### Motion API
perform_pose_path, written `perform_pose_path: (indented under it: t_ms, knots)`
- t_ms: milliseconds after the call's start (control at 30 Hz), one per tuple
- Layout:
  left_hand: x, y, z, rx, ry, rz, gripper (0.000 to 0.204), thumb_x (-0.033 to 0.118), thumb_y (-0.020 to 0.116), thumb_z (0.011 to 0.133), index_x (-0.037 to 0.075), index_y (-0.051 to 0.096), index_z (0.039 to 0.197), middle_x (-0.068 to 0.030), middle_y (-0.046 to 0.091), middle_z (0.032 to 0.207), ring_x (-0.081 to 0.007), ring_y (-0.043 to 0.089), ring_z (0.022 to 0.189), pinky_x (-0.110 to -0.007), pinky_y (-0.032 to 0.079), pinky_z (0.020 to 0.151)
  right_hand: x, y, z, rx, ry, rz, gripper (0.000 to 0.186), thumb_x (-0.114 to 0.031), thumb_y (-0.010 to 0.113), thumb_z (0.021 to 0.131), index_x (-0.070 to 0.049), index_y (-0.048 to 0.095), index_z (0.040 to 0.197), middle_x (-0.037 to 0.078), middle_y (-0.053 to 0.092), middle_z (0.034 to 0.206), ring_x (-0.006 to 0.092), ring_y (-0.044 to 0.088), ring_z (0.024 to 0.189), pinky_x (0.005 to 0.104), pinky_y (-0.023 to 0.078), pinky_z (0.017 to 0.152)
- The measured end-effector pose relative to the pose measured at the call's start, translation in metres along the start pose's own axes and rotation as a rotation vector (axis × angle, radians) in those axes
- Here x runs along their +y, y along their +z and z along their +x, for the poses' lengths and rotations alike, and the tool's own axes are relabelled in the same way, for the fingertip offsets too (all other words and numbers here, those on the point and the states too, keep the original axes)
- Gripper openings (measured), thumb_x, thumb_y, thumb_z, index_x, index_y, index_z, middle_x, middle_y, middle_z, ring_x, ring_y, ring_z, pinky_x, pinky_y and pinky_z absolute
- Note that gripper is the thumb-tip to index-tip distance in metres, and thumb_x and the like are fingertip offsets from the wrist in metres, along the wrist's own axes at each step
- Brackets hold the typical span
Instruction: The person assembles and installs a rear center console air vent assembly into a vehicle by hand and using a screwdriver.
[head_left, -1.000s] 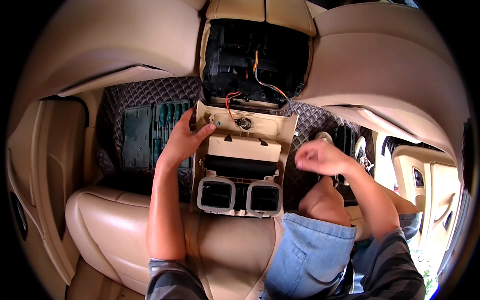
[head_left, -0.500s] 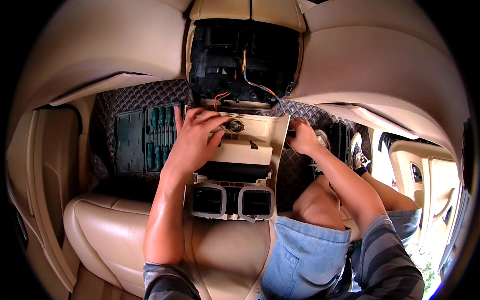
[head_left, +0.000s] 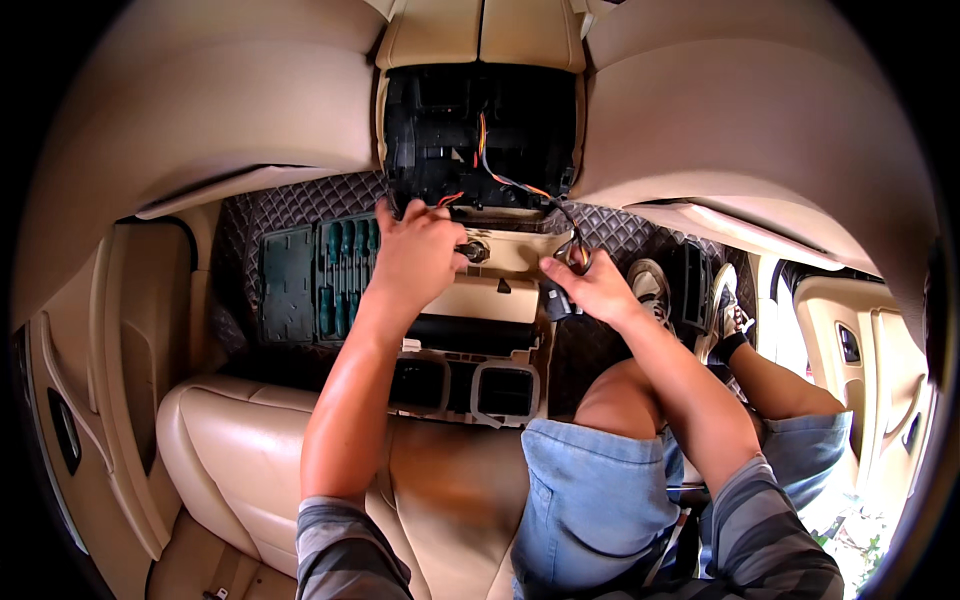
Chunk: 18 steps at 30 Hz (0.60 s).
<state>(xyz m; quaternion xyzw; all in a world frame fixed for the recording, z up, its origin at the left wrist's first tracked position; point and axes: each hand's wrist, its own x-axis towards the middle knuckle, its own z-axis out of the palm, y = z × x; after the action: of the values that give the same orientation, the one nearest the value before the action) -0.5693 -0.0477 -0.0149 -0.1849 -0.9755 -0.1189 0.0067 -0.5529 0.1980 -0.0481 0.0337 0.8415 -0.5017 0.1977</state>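
Observation:
A beige console panel (head_left: 490, 300) with two framed air vents (head_left: 506, 390) at its near end lies between the seats. My left hand (head_left: 418, 250) grips its far left edge, the fingers curled over it and the thumb beside a round socket (head_left: 476, 250). In my right hand (head_left: 592, 285), at the panel's right edge, is a black wire connector (head_left: 558, 302). A wiring harness (head_left: 520, 183) runs from this hand up into the open black back of the centre console (head_left: 420, 140). Short red wires (head_left: 450, 199) stick out near my left fingertips.
An open green case of screwdrivers (head_left: 345, 270) lies on the quilted floor mat (head_left: 290, 205) to the left. A black vent-like part (head_left: 690, 285) stands by my shoes on the right. Beige front seats flank the console; the rear seat (head_left: 250, 430) is nearest. The right door (head_left: 860, 370) is open.
My right hand has come from beside the panel's right edge to over it, bringing the connector and wires into sight. My left hand keeps to the panel's far left edge. The whole view has shifted slightly.

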Motion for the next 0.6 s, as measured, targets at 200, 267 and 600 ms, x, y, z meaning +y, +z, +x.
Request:
perform_pose_path:
  t_ms: [200, 267, 600]
  knots:
    - [0.009, -0.005, 0.008, 0.12, 0.298, 0.187, 0.017, 0.023, 0.069, 0.075, 0.009, 0.066, 0.083, -0.0008, 0.06, 0.089, -0.0208, 0.052, 0.097, -0.047, 0.029, 0.104, -0.01, 0.011, -0.009, 0.36, 0.015, -0.478, 0.053, -0.041, 0.065, 0.079, 0.007, 0.064, 0.101, 0.026, 0.066, 0.094, 0.0376, 0.064, 0.093, 0.0372, 0.05, 0.085]
    - [0.006, -0.005, 0.012, 0.126, 0.451, 0.234, 0.016, 0.022, 0.068, 0.076, 0.007, 0.064, 0.081, -0.0021, 0.058, 0.09, -0.0198, 0.053, 0.095, -0.036, 0.037, 0.094, -0.012, 0.011, -0.006, 0.333, 0.056, -0.522, 0.051, -0.04, 0.063, 0.079, 0.006, 0.065, 0.099, 0.026, 0.066, 0.094, 0.0369, 0.064, 0.093, 0.0381, 0.05, 0.085]
    - [-0.006, -0.006, 0.01, -0.016, 0.624, 0.281, 0.018, 0.021, 0.067, 0.077, 0.008, 0.059, 0.087, -0.002, 0.054, 0.095, -0.0194, 0.051, 0.101, -0.033, 0.041, 0.089, -0.035, 0.011, 0.009, 0.134, 0.165, -0.645, 0.037, -0.03, 0.059, 0.079, 0.004, 0.066, 0.091, 0.024, 0.066, 0.094, 0.0366, 0.065, 0.091, 0.0412, 0.052, 0.082]
